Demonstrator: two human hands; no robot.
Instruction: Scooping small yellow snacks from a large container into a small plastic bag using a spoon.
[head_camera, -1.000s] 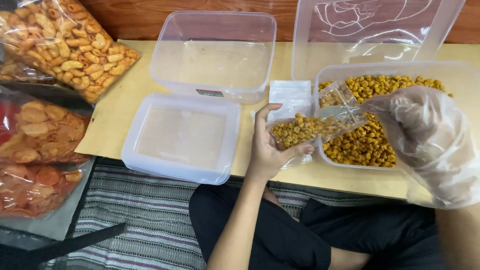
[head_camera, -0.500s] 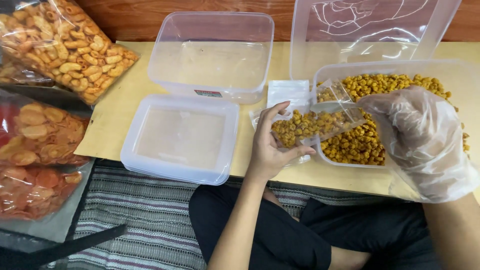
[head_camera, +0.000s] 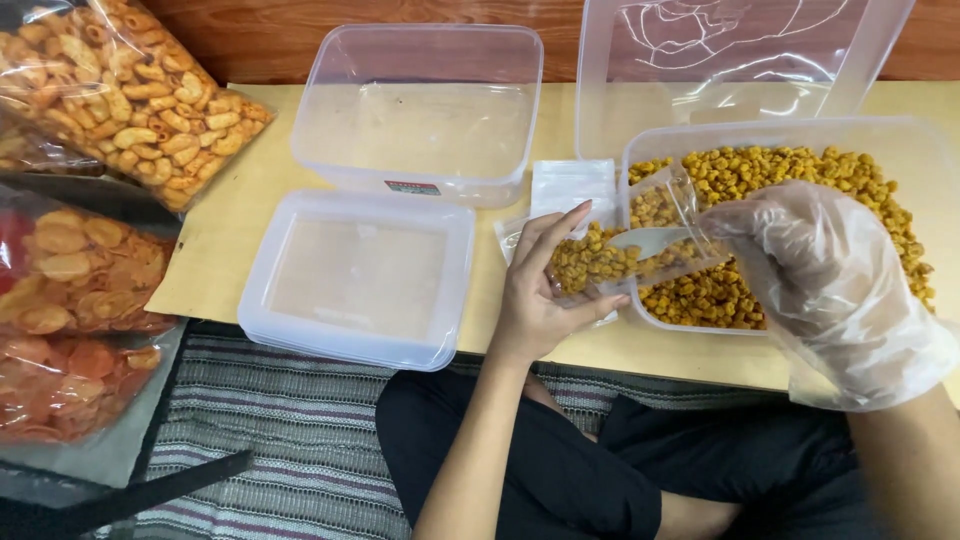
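Wooden desk (head_camera: 250, 215) is carrying tubs; left hand (head_camera: 545, 290) is gripping a half-filled pouch (head_camera: 610, 258), gloved right hand (head_camera: 830, 275) is spooning corn snacks (head_camera: 800, 175) in.

The spoon (head_camera: 648, 240) has gone inside the small bag (head_camera: 625, 255).

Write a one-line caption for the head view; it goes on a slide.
Bare left hand holds a small clear bag while the gloved right hand spoons yellow snacks into it.

empty clear tub (head_camera: 420, 110) | lid (head_camera: 360, 275) | 3 snack bags (head_camera: 130, 90) | striped mat (head_camera: 290, 440)
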